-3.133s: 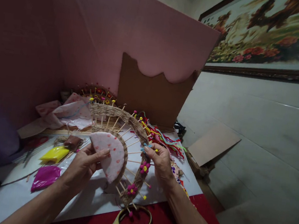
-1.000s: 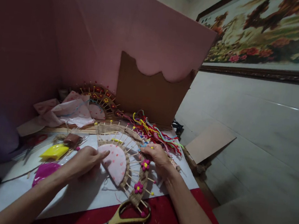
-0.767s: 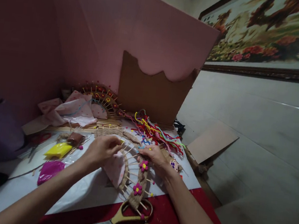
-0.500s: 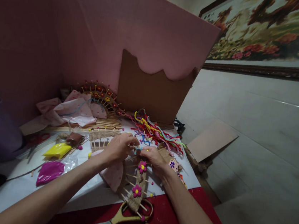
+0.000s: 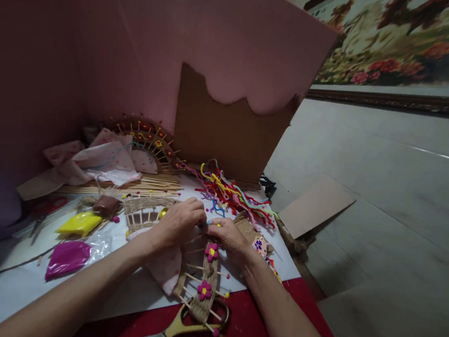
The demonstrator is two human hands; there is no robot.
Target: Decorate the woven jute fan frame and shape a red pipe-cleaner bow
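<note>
My left hand (image 5: 181,219) and my right hand (image 5: 230,235) meet over a fan-shaped craft piece (image 5: 208,269) of thin sticks woven with twine. Both have their fingers pinched on a small light-blue piece (image 5: 209,222) at the upper edge of the fan; its exact kind is too small to tell. Pink clay flowers (image 5: 205,289) with yellow centres decorate the twine band, and colored balls cap the stick ends. Pale dotted fabric (image 5: 168,270) fills the fan's inner part. My left hand hides some of the weave.
Large yellow-handled scissors (image 5: 185,329) lie at the front edge, under the fan's end. To the left are yellow clay (image 5: 79,224) and magenta clay (image 5: 68,260) in bags. Colorful fuzzy strands (image 5: 238,194) lie behind my hands, before a brown cardboard sheet (image 5: 227,142). Another decorated fan (image 5: 147,138) leans at the back.
My left fingers have come down and closed at the light-blue piece, where they were raised and looser. My right hand stays pinched in nearly the same place. The view has shifted slightly.
</note>
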